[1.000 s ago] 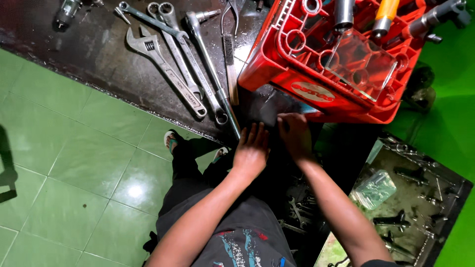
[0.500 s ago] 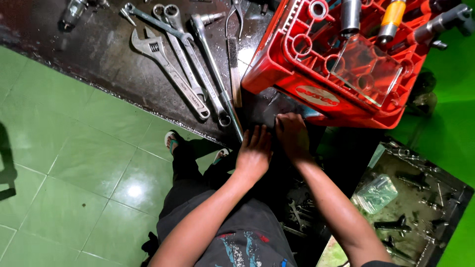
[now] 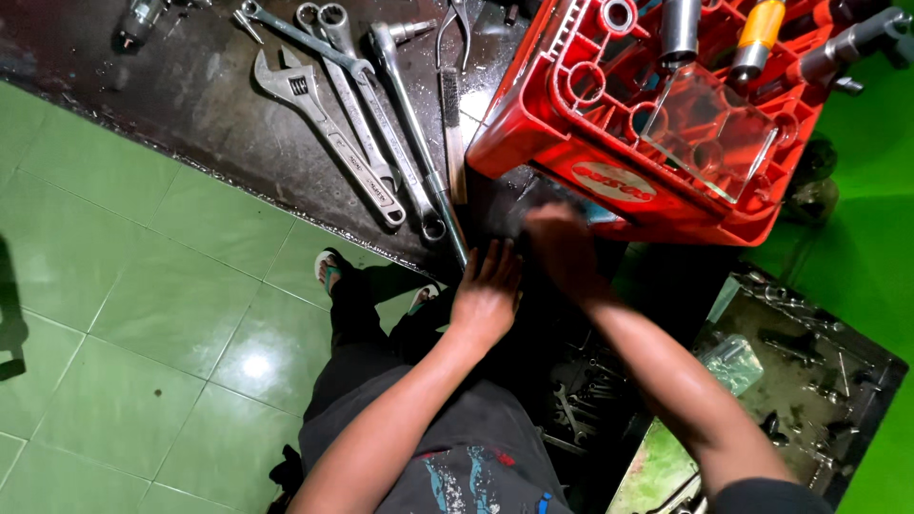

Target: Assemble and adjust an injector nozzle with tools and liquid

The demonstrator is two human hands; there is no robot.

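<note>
Head view — left hand [image 3: 487,290] flat, right hand [image 3: 562,249] blurred.

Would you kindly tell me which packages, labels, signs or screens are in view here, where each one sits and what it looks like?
Oval label: on the near side wall of the red plastic crate, just above the right hand; white oval with red markings.
Clear plastic bag: lower right, in the dark tray of tools; crumpled, see-through, contents unclear.
No signs or screens in view.
</note>
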